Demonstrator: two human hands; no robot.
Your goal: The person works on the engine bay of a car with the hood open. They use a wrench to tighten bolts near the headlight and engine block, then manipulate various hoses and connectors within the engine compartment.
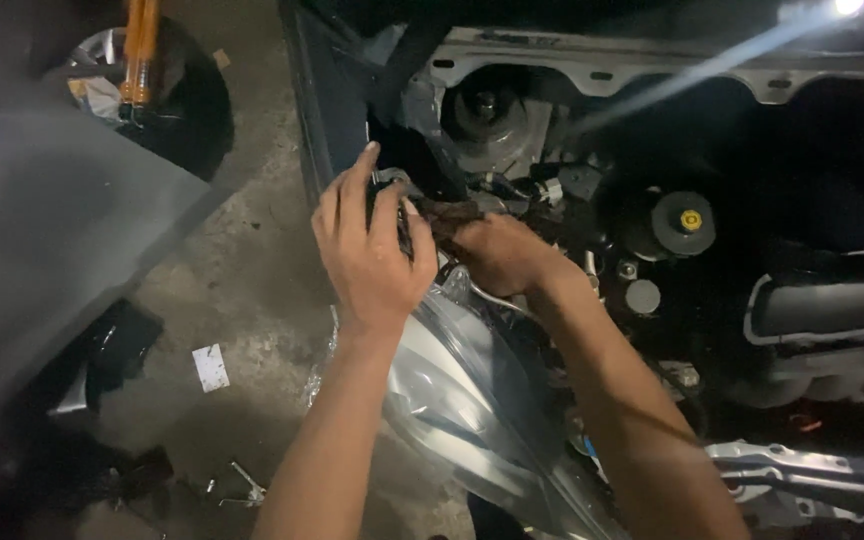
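I look down into a car's open engine bay. My left hand (370, 248) reaches in at the bay's left edge, fingers curled around a small dark part (388, 196) that is mostly hidden behind them. My right hand (492, 250) meets it from the right, fingers closed on the same dark part or a dark rag-like piece (449, 212); I cannot tell which. Both hands sit just above a clear headlight housing (452, 390) and below the round strut mount (487, 108).
A black cap with a yellow centre (690, 220) and a black air duct (832, 310) lie to the right. A concrete floor (252, 270) to the left holds a paper scrap (210, 367), small metal tools (244, 488), a wheel with an orange strut (138, 50) and a grey body panel (42, 230).
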